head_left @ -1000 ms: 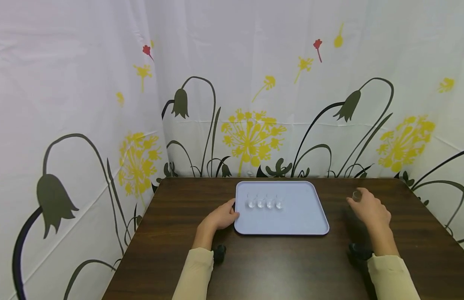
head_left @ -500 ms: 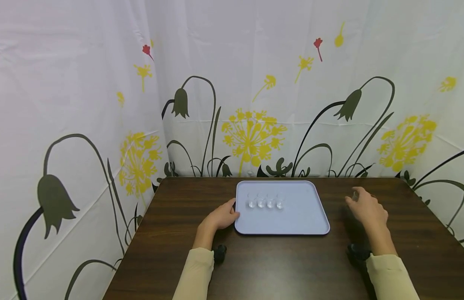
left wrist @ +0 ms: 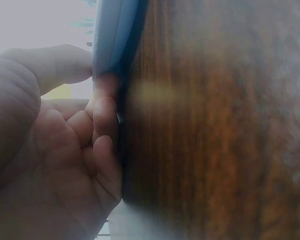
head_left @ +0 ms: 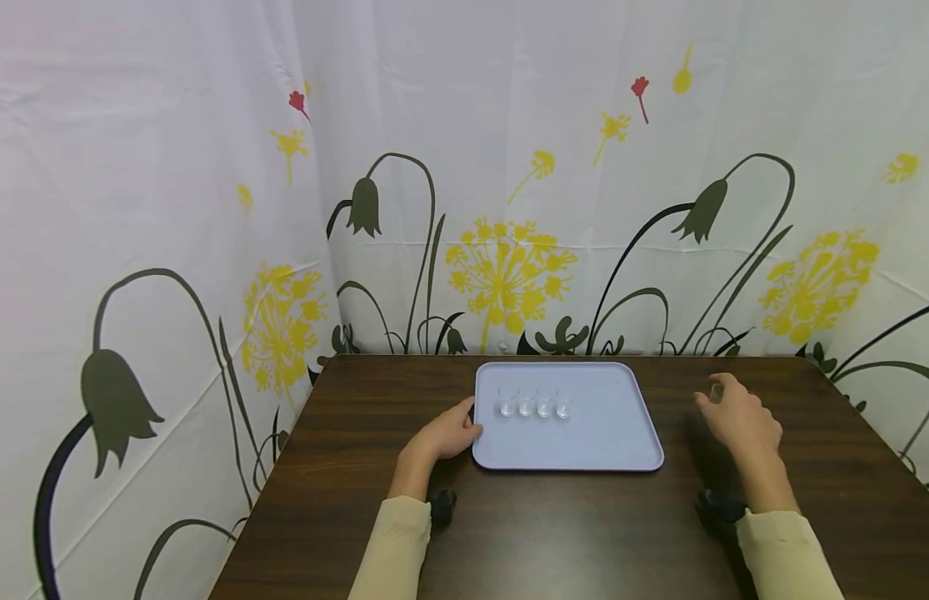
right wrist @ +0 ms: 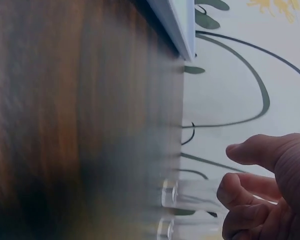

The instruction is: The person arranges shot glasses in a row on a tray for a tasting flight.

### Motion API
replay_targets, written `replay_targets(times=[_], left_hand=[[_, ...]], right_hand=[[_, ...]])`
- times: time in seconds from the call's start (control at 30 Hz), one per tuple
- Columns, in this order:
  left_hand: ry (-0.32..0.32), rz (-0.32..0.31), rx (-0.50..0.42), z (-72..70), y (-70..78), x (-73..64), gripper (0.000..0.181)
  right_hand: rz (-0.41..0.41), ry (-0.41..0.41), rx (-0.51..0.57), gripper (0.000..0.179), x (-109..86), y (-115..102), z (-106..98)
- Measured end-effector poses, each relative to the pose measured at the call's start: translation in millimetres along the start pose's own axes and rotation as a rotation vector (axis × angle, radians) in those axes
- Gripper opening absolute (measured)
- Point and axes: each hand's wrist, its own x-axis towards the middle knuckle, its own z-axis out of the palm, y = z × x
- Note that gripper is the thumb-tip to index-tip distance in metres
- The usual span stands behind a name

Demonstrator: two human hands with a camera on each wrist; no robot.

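Observation:
My left hand [head_left: 443,432] pinches the left edge of a pale blue tray [head_left: 606,446]. In the left wrist view its thumb lies on the rim of the tray [left wrist: 112,37], and the curled fingers are at the underside. A row of several small clear glasses [head_left: 544,407] stands upright on the tray's left part. Right of the tray, my right hand [head_left: 741,421] is beside a small clear glass [head_left: 716,392]. The right wrist view has two glasses upright on the table, one clear glass [right wrist: 185,194] close to the loosely bent fingers, thumb apart from it.
A dark brown wooden table [head_left: 569,533] carries everything. Close behind its far edge hangs a white curtain [head_left: 464,100] with printed flowers, which also runs along the left side. Dark wrist cameras [head_left: 442,507] sit on both wrists.
The view has shifted very slightly. My right hand has barely moved beside the glass, and my left hand keeps its hold on the tray.

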Motion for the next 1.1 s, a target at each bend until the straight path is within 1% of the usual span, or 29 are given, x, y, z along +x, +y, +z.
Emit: replay_targets(times=[0.13, 0.27, 0.4, 0.47, 0.53, 0.63, 0.73, 0.9, 1.1], left_hand=[[0.007, 0.010, -0.011, 0.4, 0.2, -0.4, 0.051], [0.006, 0.002, -0.008, -0.9, 1.4, -1.3, 0.053], [0.007, -0.009, -0.004, -2.1, 5.8, -5.8, 0.059], [0.007, -0.012, -0.004, -2.9, 9.1, -8.7, 0.058], [0.011, -0.002, -0.006, -3.8, 12.9, -11.9, 0.056], [0.009, -0.003, -0.007, -4.2, 15.0, -13.6, 0.054], [0.011, -0.005, -0.012, -2.4, 10.8, -10.1, 0.055], [0.011, -0.013, -0.001, 1.8, -0.3, 1.5, 0.058], [0.007, -0.013, -0.002, 2.3, -4.8, 3.9, 0.059]], right_hand=[[0.028, 0.026, 0.021, 0.068, -1.4, 6, -6], [0.054, 0.019, 0.029, 0.069, -0.8, 12, -9], [0.066, 0.006, 0.035, 0.068, 0.4, 14, -11], [0.068, 0.005, 0.035, 0.068, 0.9, 14, -11], [0.071, 0.005, 0.030, 0.067, 1.1, 15, -11], [0.077, 0.007, 0.022, 0.066, 1.5, 15, -10], [0.076, 0.016, 0.018, 0.065, 1.2, 14, -9], [0.065, 0.042, 0.028, 0.061, -1.4, 9, -7], [0.046, 0.055, 0.047, 0.061, -2.0, 4, -4]])
